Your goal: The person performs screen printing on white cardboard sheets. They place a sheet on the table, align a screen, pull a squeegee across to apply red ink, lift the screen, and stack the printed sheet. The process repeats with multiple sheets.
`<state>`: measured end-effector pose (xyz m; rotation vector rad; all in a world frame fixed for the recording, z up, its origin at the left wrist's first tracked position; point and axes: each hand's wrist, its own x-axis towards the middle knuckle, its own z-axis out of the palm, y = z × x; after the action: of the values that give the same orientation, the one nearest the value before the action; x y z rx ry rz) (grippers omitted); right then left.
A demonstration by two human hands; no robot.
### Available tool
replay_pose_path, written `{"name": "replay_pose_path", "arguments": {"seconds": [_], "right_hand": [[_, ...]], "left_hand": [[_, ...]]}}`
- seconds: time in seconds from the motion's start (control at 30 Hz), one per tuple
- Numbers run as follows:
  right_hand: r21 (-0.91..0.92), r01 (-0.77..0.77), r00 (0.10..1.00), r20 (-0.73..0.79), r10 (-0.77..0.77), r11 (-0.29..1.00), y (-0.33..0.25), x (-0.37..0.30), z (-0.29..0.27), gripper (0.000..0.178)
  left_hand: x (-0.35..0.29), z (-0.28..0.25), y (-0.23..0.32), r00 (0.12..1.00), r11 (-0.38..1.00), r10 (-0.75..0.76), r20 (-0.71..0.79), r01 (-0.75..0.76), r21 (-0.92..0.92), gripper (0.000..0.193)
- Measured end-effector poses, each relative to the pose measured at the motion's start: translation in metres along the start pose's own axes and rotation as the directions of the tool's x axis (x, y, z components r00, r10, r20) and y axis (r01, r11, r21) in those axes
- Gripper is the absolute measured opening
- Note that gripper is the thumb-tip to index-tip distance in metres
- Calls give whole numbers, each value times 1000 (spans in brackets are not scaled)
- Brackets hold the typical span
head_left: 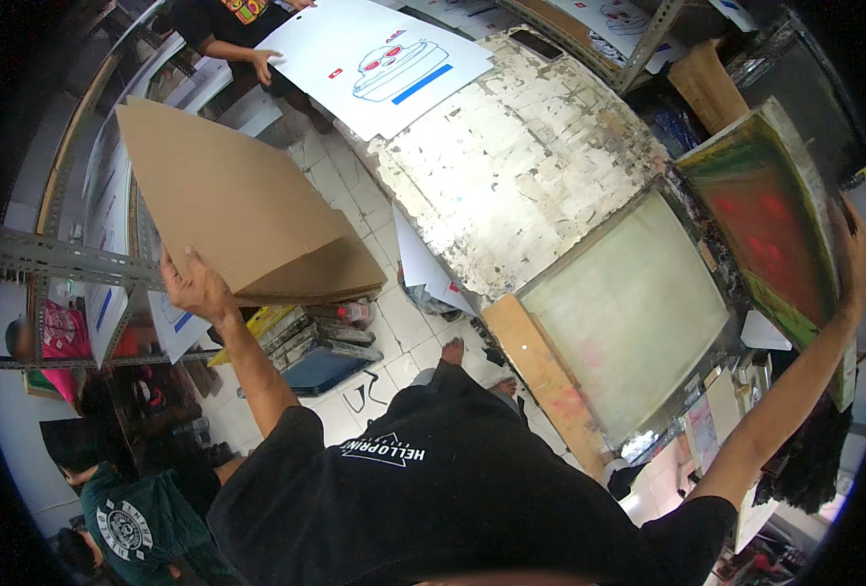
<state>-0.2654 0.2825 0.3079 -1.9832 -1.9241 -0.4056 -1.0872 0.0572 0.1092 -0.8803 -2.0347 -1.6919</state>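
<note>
Now, past the left edge of the worktop (521,161), plain brown cardboard (238,195) slants; past the right edge leans a screen (760,220), stained red and green. Left hand (199,288) pinches the cardboard's near edge; right hand (852,259) on the screen's rim, finger spread unclear.

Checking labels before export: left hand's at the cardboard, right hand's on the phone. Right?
Not quite: the head view shows the right hand on the framed screen, not the phone, which lies on the table. The left hand is at the cardboard, as you said.
</note>
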Motion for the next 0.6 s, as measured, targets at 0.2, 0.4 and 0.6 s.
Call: {"name": "replay_pose_path", "arguments": {"seconds": [0.2, 0.4, 0.6], "right_hand": [[81, -70, 998, 9, 69, 994, -30, -3, 0, 50], [84, -54, 999, 8, 53, 995, -31, -4, -5, 60], [54, -10, 999, 39, 8, 999, -45, -6, -14, 67]], "left_hand": [[-13, -19, 88, 986, 986, 130, -107, -140, -91, 36], [-52, -15, 149, 957, 958, 269, -107, -277, -73, 39], [-119, 1, 195, 846, 861, 508, 163, -504, -68, 42]]}}
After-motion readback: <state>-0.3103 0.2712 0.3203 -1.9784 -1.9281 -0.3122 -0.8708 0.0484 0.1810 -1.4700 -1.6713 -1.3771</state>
